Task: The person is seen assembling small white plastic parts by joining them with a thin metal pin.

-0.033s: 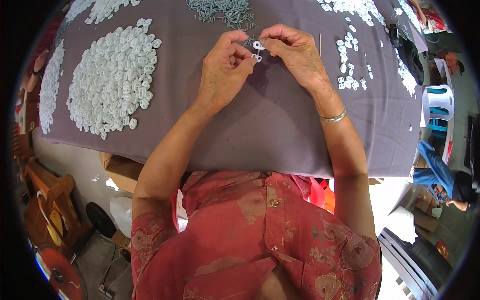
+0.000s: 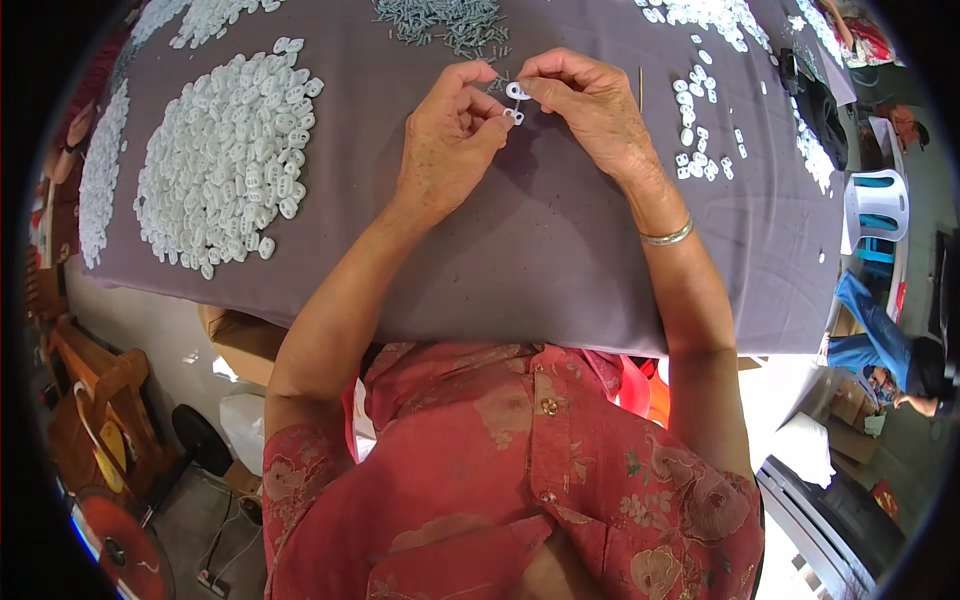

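Over the far middle of the cloth-covered table, my left hand (image 2: 445, 145) pinches a small white plastic piece with two holes (image 2: 514, 116) between thumb and fingers. Just beyond it, my right hand (image 2: 597, 110) grips another small white plastic piece with a round hole (image 2: 516, 91). A thin link shows between the two pieces; its kind is too small to tell. Behind my hands lies a heap of short grey-green pins (image 2: 445, 22), a few of them loose near my fingertips. A large pile of white two-holed pieces (image 2: 225, 165) spreads left of my left hand.
Right of my right hand, a thin brownish stick (image 2: 641, 88) lies near scattered white pieces (image 2: 687, 118). More white heaps (image 2: 710, 18) line the table's far and side edges. A white chair (image 2: 878, 205) and a walking person (image 2: 880, 345) are at the right, beyond the dark tablecloth (image 2: 560, 290).
Both my hands and the pieces in them stay where they were. At the right edge, the walking person's legs have shifted slightly.
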The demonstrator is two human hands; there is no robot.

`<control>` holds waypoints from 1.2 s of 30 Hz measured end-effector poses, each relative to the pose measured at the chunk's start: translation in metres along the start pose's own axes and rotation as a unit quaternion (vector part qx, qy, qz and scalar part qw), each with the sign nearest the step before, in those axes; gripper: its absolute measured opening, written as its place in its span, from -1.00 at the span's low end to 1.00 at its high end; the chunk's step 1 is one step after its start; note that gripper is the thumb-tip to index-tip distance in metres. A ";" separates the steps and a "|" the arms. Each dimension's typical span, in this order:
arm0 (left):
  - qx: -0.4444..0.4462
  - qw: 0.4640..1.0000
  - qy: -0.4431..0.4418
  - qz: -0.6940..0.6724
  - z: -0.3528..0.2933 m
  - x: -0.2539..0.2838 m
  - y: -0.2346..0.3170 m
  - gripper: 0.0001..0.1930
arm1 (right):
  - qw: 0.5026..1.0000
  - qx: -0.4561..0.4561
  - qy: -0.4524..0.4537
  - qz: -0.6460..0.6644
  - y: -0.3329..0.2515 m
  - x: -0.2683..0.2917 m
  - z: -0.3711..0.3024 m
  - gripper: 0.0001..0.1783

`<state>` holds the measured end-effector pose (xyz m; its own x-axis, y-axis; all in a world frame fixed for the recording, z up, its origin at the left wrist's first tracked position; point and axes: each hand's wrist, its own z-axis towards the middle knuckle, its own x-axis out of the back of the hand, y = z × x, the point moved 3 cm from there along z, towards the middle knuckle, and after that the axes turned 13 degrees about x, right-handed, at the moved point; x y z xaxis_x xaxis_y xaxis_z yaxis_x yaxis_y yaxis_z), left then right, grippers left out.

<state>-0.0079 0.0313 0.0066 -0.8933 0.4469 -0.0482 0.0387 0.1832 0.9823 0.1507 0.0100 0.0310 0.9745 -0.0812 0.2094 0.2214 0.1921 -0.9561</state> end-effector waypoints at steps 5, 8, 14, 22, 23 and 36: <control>0.004 1.000 0.001 0.007 0.000 0.000 0.001 -0.61 | 1.000 0.006 -0.004 -0.003 -0.002 -0.001 0.000 -0.90; 0.006 1.000 0.001 0.008 0.000 -0.001 0.002 -0.61 | 1.000 0.016 0.000 0.022 0.003 0.000 0.000 -0.91; 0.004 1.000 0.003 0.004 -0.001 -0.001 0.002 -0.61 | 0.999 0.042 -0.016 -0.014 0.001 0.000 -0.001 -0.92; 0.003 1.000 0.003 0.004 -0.001 0.000 0.001 -0.62 | 0.998 0.047 -0.019 -0.035 -0.001 -0.001 -0.002 -0.91; 0.000 1.000 0.003 0.002 0.000 0.000 0.001 -0.62 | 0.998 0.043 -0.028 -0.045 -0.001 -0.001 -0.003 -0.91; 0.008 1.000 0.013 -0.020 -0.002 0.000 0.004 -0.64 | 0.997 0.055 -0.030 -0.044 0.007 -0.007 -0.007 -0.93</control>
<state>-0.0084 0.0305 0.0104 -0.9057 0.4156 -0.0829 0.0095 0.2156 0.9764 0.1452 0.0053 0.0211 0.9510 -0.0447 0.3058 0.3051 0.2937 -0.9059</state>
